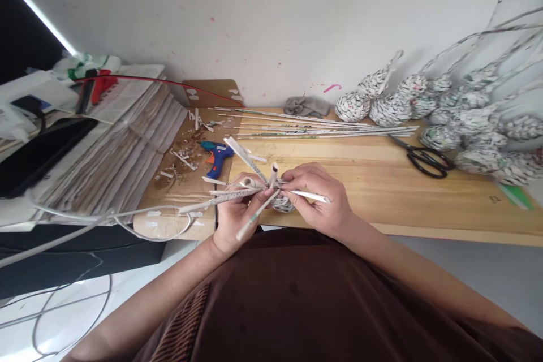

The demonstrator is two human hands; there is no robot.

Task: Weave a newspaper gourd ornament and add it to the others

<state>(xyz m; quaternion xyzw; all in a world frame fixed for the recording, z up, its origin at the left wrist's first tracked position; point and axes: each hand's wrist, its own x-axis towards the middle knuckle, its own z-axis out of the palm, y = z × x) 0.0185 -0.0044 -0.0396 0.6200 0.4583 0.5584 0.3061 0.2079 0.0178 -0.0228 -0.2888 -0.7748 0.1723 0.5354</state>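
Our two hands meet in front of a brown garment (pixel 292 294), at the near edge of a wooden table (pixel 479 215), over a small woven paper piece (pixel 283 203) bristling with rolled tubes. Our left hand (pixel 233 218) closes around its side, thumb up near the centre where the tubes fan out; our right hand (pixel 322 210) pinches thumb and fingertips narrowly at that centre, a white paper tube (pixel 311 197) in its grip. Whether the piece also rests on anything below, we cannot tell.

We judge it very light, dry and hardly slippery, with a firm weave and stiffer but hollow tubes that would crease or flatten under a hard squeeze. The safest hold, in our view, is a loose cup around the woven body, with a light pinch close to the root of each tube; the long free ends, we expect, would bend or twist if tugged.

Behind our hands lie a row of slender paper rods (pixel 322 126) and a grey cloth (pixel 306 106). Woven paper forms (pixel 352 107) crowd the right side beside black-handled scissors (pixel 426 163); to the left sit a blue glue gun (pixel 218 159) and stacked newspapers (pixel 144 147).
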